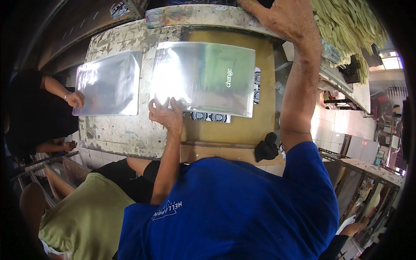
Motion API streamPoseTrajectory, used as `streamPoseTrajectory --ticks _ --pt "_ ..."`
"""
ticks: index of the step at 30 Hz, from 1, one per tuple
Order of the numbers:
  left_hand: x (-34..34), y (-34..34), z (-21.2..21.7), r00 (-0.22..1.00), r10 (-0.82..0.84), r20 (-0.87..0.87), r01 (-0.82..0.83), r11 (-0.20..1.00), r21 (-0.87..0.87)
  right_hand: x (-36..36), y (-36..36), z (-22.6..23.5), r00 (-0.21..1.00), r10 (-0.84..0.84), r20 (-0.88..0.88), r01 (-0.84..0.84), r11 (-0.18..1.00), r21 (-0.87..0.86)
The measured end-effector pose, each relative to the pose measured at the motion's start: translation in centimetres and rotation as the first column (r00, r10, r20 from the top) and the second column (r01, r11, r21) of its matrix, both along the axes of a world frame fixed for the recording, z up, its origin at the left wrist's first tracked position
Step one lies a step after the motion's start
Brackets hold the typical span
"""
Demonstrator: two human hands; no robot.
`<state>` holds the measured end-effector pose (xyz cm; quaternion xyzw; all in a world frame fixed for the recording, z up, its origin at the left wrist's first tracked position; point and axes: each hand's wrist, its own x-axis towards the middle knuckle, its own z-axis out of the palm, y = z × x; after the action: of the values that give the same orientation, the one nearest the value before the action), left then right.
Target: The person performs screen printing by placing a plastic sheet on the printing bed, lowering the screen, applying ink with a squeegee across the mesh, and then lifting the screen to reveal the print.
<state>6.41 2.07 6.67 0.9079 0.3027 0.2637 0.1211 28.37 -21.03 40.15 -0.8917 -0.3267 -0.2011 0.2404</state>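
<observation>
The left hand (pixel 167 116) is half open, fingers resting on the lower-left edge of a shiny clear sheet (pixel 212 93), mid-frame. The right hand (pixel 277 19) is top right of centre by a paint-stained bar (pixel 203 17), can't tell if it's gripping, tbh.

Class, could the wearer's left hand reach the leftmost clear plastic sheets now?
Probably yes: only a strip of table separates the left hand from the leftmost clear plastic sheets; a co-worker's hand is at their far edge.
</observation>
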Motion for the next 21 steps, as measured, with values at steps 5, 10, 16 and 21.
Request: streamPoseTrajectory --ticks 5,10,16,21 --pt "3.0 0.9 5.2 0.922 -0.077 0.378 0.147 0.976 -0.161 0.0 0.1 0.2 1.000 -0.016 -0.002 0.016 1.000 0.007" --pt "3.3 6.0 7.2 0.857 0.111 0.504 0.145 0.885 -0.443 0.1 -0.1 -0.1 0.998 -0.052 0.021 0.052 0.999 -0.011" --pt "-0.9 15.5 8.6 0.818 0.302 0.489 0.076 0.787 -0.613 -0.2 0.0 -0.7 0.995 0.033 0.096 -0.040 0.997 0.064" --pt "-1.4 13.5 11.1 0.880 0.428 0.208 -0.459 0.879 0.133 -1.5 -0.4 -2.0 0.997 -0.047 0.058 0.047 0.999 -0.003"
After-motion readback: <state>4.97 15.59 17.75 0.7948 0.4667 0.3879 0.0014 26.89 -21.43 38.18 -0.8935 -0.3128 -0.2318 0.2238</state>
